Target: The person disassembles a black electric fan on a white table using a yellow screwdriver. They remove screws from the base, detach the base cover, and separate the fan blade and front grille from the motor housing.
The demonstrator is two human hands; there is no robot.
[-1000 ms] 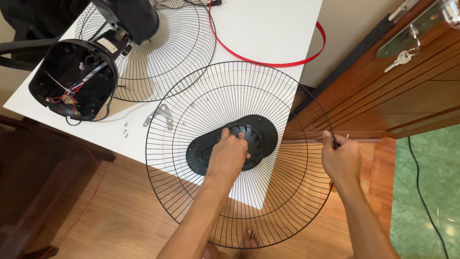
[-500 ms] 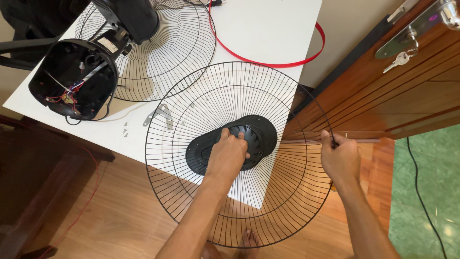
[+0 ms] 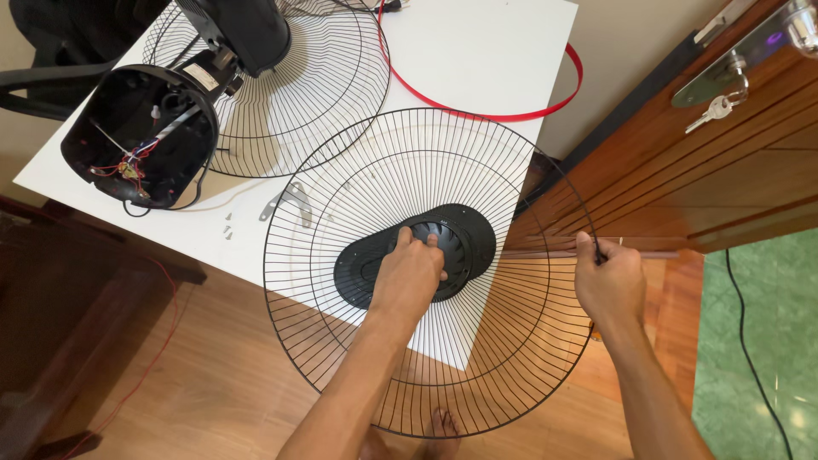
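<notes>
Head view: you hold a black wire fan guard (image 3: 400, 170) over the white table (image 3: 477, 51) corner.

Your left hand (image 3: 411, 274) closes on the guard's black centre hub (image 3: 464, 230); your right hand (image 3: 609, 285) pinches the rim at three o'clock. The open motor housing (image 3: 136, 140) lies at ten o'clock.

One small pale rectangular paper label (image 3: 201, 78) on the black motor housing (image 3: 141, 136), at ten o'clock, top-left of view; print illegible; no packages, signs or screens.
</notes>
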